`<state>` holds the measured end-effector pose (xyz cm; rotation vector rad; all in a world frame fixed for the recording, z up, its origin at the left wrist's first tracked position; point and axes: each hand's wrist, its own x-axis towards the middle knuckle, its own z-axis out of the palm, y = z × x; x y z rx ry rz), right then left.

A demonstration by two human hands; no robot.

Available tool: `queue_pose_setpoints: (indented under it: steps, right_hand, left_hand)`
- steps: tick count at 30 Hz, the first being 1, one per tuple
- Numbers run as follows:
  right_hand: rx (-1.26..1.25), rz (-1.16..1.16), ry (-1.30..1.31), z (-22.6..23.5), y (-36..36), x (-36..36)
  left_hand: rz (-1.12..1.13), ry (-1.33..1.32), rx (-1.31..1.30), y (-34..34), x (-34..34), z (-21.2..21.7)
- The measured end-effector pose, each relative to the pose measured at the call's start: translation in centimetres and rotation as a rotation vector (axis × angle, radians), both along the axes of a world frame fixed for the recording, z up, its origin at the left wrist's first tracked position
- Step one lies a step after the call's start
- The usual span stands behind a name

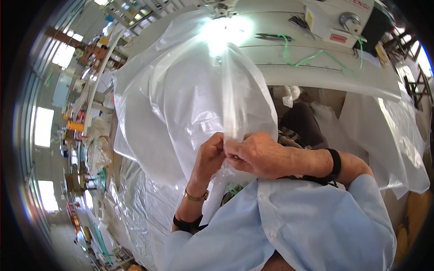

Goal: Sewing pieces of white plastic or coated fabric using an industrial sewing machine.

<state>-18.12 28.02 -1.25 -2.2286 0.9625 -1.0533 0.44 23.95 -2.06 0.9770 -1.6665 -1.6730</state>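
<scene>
A large sheet of translucent white plastic film (190,97) hangs over the near edge of the table and runs up under a bright lamp at the sewing machine (221,11). Both my hands grip a narrow folded strip of this film, close in front of my body. My left hand (209,156) has its fingers closed on the strip's left side. Right beside it, my right hand (260,156) pinches the same strip from the right, fingers curled in. The fingertips are partly hidden by the knuckles and the film.
On the white table (379,83) lie a slim dark metal hand tool (273,36), a loose green cord (309,55) and a ruler scale (303,67). More plastic film (384,135) drapes down at the right. Crumpled film (144,212) lies at the lower left, near cluttered shelving.
</scene>
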Motion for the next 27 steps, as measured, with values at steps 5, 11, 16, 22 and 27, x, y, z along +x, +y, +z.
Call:
queue_pose_setpoints:
  steps: [5, 11, 16, 22, 27]
  right_hand:
    - [0.036, 0.043, 0.159, -0.2, -0.3, 0.6]
    - [-0.075, 0.092, 0.273, -0.6, -0.3, 1.4]
    - [-0.128, 0.229, 0.216, -1.7, -0.7, 1.8]
    - [0.098, -0.62, -0.338, -4.2, -4.1, 5.2]
    - [-0.051, 0.149, 0.22, -6.6, -5.1, 9.1]
  left_hand:
    - [0.008, 0.011, 0.104, -0.1, 0.3, 0.5]
    - [0.084, 0.099, 0.178, -0.5, 0.8, 0.0]
    - [0.139, -0.112, -0.108, -1.7, 1.9, 0.9]
    - [0.276, -0.395, -0.629, -3.4, 4.2, 5.7]
    - [0.068, -0.329, -0.41, -3.3, 3.0, 6.3]
